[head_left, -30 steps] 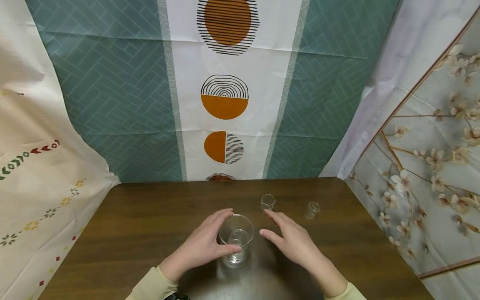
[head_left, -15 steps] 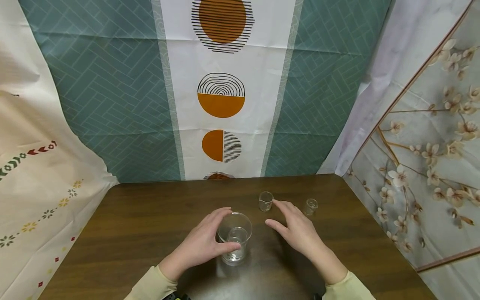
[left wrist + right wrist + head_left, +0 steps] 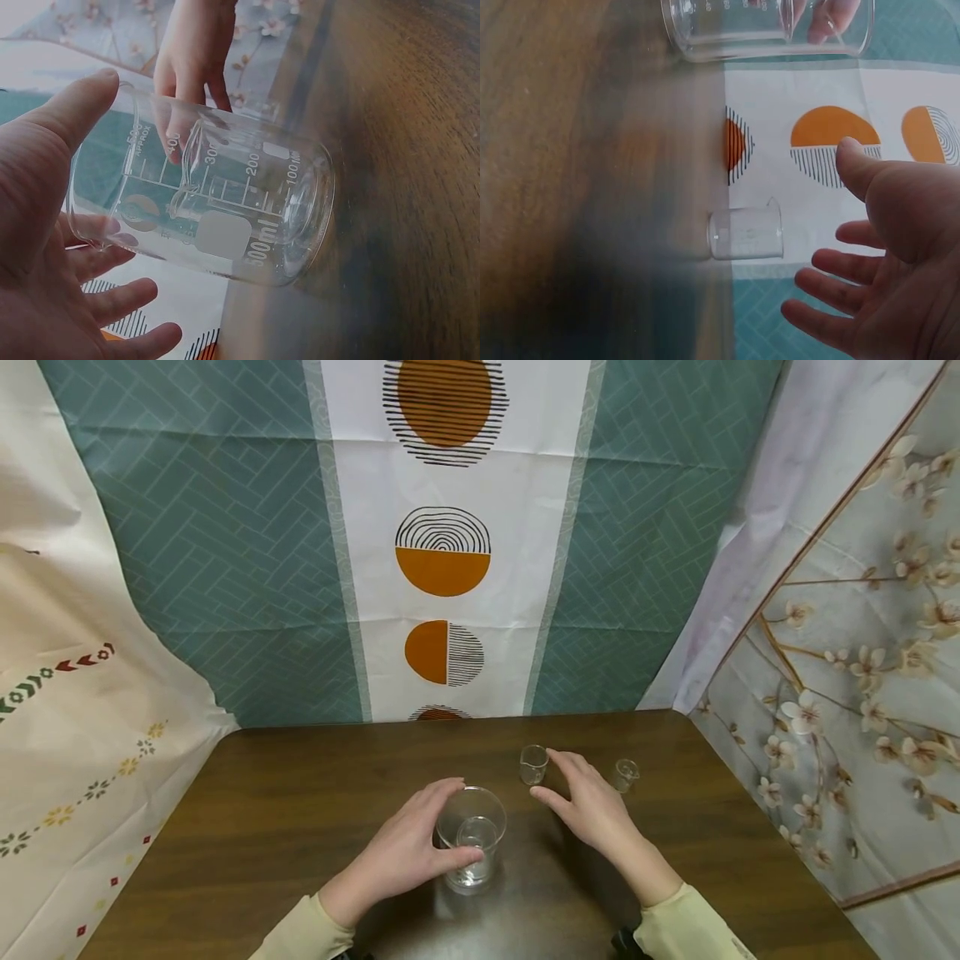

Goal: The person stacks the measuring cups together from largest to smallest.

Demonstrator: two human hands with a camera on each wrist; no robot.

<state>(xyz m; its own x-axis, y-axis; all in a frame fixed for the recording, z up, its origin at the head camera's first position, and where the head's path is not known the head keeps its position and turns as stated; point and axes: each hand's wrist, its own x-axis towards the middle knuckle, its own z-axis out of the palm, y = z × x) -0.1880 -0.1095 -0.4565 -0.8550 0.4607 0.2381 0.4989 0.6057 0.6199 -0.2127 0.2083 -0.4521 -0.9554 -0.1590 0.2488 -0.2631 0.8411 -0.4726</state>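
Note:
A large clear glass beaker (image 3: 472, 814) marked 500 ml stands upright on the table, with a smaller beaker (image 3: 225, 176) nested inside it. My left hand (image 3: 408, 843) holds it near the rim from the left, its thumb on the near side and fingers round the far side; the other fingers are spread in the left wrist view. My right hand (image 3: 592, 806) hovers, fingers parted, just right of a small empty beaker (image 3: 533, 766) and, in the right wrist view, appears apart from it. Farther right, the smallest beaker (image 3: 624, 775) is partly behind that hand.
The dark wooden table (image 3: 300, 802) carries the glassware. A teal and white patterned cloth (image 3: 450, 610) hangs along its back edge. Floral fabric (image 3: 862, 735) borders the right side, and a cream embroidered cloth (image 3: 112, 735) the left.
My right hand has moved right and away from me, from in front of the small beaker to its right side. The left hand has stayed at the large beaker.

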